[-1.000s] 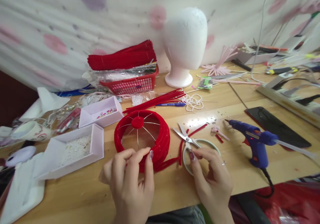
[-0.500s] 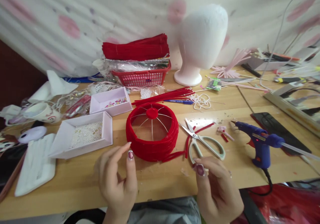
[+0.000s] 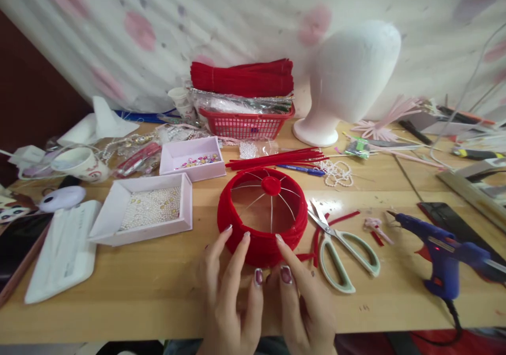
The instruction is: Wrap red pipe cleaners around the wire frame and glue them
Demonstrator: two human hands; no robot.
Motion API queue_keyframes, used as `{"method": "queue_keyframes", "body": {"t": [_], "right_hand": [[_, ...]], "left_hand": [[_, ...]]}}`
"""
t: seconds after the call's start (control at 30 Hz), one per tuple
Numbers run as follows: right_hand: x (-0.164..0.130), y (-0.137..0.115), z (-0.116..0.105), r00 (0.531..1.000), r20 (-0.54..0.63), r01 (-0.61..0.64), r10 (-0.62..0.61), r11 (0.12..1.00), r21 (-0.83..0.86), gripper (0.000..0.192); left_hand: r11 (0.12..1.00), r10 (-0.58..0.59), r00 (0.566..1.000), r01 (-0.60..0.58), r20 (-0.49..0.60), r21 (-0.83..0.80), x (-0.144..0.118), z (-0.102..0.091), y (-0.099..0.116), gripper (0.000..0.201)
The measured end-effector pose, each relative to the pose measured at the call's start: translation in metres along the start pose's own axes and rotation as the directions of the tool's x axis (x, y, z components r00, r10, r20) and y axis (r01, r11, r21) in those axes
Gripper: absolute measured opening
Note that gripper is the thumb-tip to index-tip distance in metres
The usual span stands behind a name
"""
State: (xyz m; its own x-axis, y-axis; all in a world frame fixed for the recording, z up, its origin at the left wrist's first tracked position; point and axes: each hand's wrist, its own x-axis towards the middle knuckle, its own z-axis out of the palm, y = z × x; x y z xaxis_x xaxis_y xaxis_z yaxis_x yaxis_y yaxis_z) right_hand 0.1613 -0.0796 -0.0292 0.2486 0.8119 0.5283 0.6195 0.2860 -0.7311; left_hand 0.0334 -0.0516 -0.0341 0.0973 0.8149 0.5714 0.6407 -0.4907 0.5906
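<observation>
A round wire frame (image 3: 262, 247), wrapped in red fuzzy chenille stems, sits upright on the table in front of me. Bare wires run from its rim to a small red disc at the top. My left hand (image 3: 233, 291) is at its front left, fingers spread and tips against or just before the red side. My right hand (image 3: 302, 302) is beside it, index finger reaching to the front side, thumb apart. Both thumbs are close together with nothing visible between them. Scissors (image 3: 336, 233) with pale green handles lie partly open to the right, near cut red stems (image 3: 343, 217).
A blue glue gun (image 3: 443, 255) with a lit red light stands at right, by a black phone (image 3: 443, 215). Boxes of beads (image 3: 184, 207) and gems (image 3: 166, 157) lie left. Behind are loose red stems (image 3: 272, 159), a red basket (image 3: 245, 125) and a white foam head (image 3: 356, 75).
My hands have come together at the front of the red frame; my right hand has left the scissors' handle area. The view has turned left, so everything appears shifted right.
</observation>
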Motion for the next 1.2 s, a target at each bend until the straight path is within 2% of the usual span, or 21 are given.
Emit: {"method": "queue_keyframes", "body": {"t": [0.13,0.3,0.67,0.83,1.2], "right_hand": [[0.003,0.006,0.001,1.0,0.02,-0.011,0.011,0.999,0.042,0.051],[0.008,0.007,0.0,0.999,0.017,0.049,-0.05,0.998,0.045,0.054],[0.002,0.014,-0.004,1.0,-0.008,0.01,-0.009,1.0,0.029,0.053],[0.003,0.015,-0.002,1.0,-0.01,0.03,-0.03,0.998,0.051,0.05],[0.008,0.012,-0.001,1.0,0.023,0.006,-0.008,0.998,0.067,0.05]], "left_hand": [[1.0,0.001,1.0,-0.001,0.013,0.005,0.002,0.001,0.0,0.056],[0.999,-0.041,0.999,0.041,0.035,-0.001,0.003,0.001,0.004,0.056],[0.998,-0.054,0.997,0.055,0.049,-0.007,0.007,0.002,0.008,0.055],[0.997,-0.067,0.997,0.068,0.049,-0.019,0.009,0.001,0.009,0.053],[1.0,-0.012,0.998,0.013,0.055,-0.008,0.02,-0.004,0.006,0.047]]}}
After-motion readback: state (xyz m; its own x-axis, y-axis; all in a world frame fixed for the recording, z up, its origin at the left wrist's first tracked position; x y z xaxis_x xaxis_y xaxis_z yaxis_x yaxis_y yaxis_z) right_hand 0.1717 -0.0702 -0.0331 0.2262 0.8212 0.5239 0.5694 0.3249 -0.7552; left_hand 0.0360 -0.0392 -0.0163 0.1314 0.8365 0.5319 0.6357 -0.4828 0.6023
